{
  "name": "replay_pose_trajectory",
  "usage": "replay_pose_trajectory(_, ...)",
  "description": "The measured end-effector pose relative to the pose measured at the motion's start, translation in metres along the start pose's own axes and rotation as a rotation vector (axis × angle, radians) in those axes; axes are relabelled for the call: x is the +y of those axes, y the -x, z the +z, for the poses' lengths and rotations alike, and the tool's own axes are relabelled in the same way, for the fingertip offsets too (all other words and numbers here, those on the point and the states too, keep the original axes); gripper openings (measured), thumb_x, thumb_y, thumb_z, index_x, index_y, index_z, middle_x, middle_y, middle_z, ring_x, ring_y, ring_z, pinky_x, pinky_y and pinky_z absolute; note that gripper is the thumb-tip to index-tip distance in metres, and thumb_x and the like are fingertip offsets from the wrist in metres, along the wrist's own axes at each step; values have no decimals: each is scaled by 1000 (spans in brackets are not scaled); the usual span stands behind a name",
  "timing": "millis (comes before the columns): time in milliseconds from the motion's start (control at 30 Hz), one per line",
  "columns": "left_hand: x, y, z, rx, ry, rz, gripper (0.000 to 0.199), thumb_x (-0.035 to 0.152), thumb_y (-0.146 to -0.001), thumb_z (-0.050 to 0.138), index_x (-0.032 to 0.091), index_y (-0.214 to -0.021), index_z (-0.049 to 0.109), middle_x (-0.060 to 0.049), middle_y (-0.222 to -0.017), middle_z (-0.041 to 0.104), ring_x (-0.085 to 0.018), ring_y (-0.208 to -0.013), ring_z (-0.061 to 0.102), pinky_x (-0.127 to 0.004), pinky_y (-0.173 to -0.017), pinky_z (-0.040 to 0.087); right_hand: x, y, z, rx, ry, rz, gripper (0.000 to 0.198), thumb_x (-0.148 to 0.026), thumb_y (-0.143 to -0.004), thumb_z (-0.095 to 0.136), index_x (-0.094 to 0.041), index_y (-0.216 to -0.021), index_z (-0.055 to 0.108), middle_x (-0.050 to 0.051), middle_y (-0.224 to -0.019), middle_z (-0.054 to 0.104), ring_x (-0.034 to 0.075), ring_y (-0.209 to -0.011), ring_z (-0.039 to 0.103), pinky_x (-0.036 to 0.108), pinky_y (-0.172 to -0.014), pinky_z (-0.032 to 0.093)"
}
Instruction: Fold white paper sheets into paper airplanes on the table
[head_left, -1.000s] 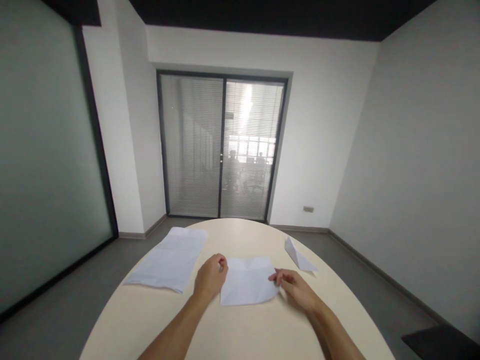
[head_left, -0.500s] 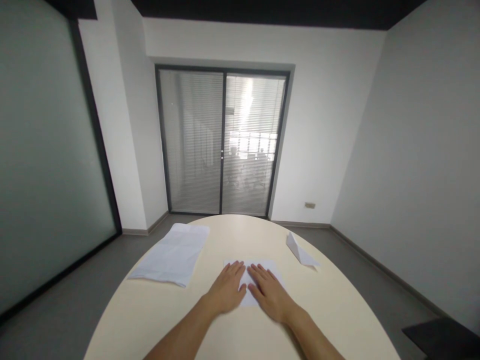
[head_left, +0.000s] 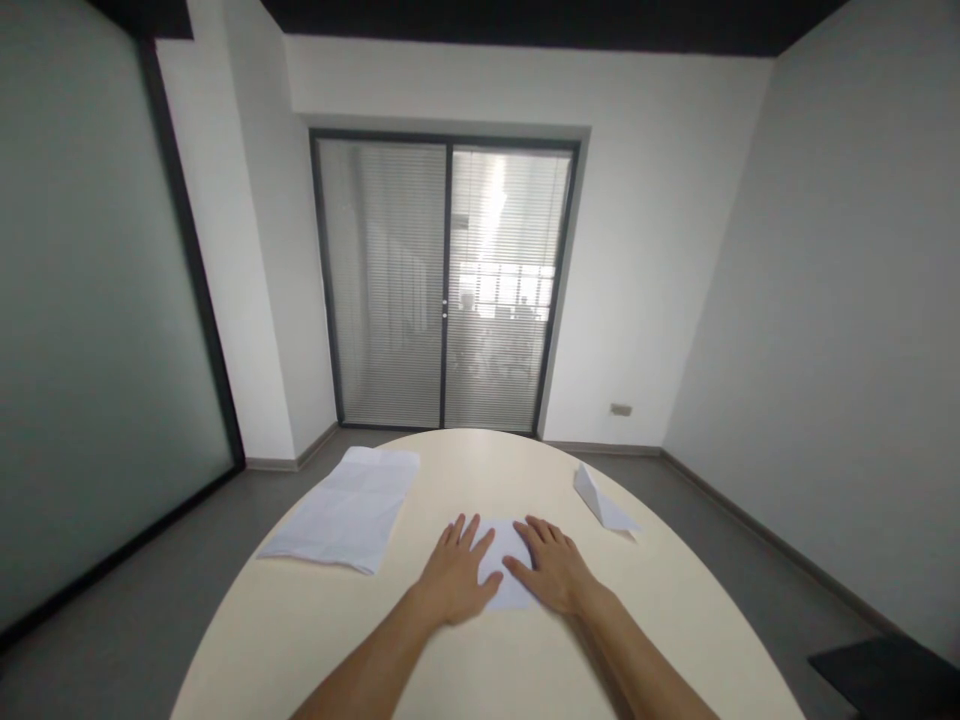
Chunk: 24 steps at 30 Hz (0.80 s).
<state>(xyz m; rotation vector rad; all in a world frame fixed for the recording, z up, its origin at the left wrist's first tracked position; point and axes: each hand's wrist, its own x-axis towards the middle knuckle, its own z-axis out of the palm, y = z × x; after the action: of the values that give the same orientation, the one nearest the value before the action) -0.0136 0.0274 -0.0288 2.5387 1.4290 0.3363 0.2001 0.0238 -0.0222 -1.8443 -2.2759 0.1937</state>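
Resting left hand (head_left: 457, 578) and right hand (head_left: 556, 570) flat on white sheet (head_left: 503, 543), lower center of frame; spread wide, gripping nothing.

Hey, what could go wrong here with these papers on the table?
The small white sheet might crease or skew if the left hand and right hand press unevenly on it. The folded paper, near the edge of the round-edged table, could get nudged off; so could the larger white paper.

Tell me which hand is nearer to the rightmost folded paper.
Right. The right hand lies left of the rightmost folded paper, nearer the person; the left hand lies farther left.
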Motion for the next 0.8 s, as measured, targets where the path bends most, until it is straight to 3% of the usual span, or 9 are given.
replay_pose_trajectory(100,-4,-5,0,-2,-17,-12,66,56,-94,38,24,-152,32,-7,-162,18,-31,-149,12,-50,-121,12,-3,-4,-4,100,7,8,57,-54,-94,41,-22,-140,52,12,-148,48,29,-137,41,45,-111,33)
replay_pose_trajectory(233,-9,-15,2,60,-67,-28,61,52,-98,32,22,-151,36,-10,-160,24,-30,-148,17,-53,-121,10,-3,-10,-5,155,-17,-37,49,-42,-94,43,-15,-131,60,15,-141,55,28,-133,47,41,-113,32)
replay_pose_trajectory(333,-10,-19,0,112,-60,68,54,43,-98,35,22,-148,39,-9,-157,34,-26,-146,26,-50,-121,13,-1,-12,-4,136,-99,-158,49,-43,-95,42,-16,-131,61,12,-145,52,25,-136,44,39,-117,29)
replay_pose_trajectory(433,-11,-18,-4,91,-14,153,53,33,-96,39,25,-148,39,-6,-156,36,-23,-144,31,-44,-120,21,-1,-12,-4,34,-164,-215,57,-51,-95,43,-21,-142,50,9,-154,41,26,-143,34,43,-119,24)
replay_pose_trajectory(633,-10,-14,-7,94,-2,37,54,42,-96,40,23,-147,42,-8,-157,32,-29,-146,26,-48,-119,21,-3,-15,0,-25,-143,-67,65,-57,-94,40,-23,-150,38,7,-159,29,27,-148,21,47,-120,16)
replay_pose_trajectory(800,-7,-12,-6,131,-46,-49,54,44,-96,40,23,-145,46,-9,-156,36,-32,-145,28,-51,-119,20,-6,-15,-7,82,-74,40,61,-48,-94,43,-16,-145,46,13,-155,37,31,-146,28,49,-119,19)
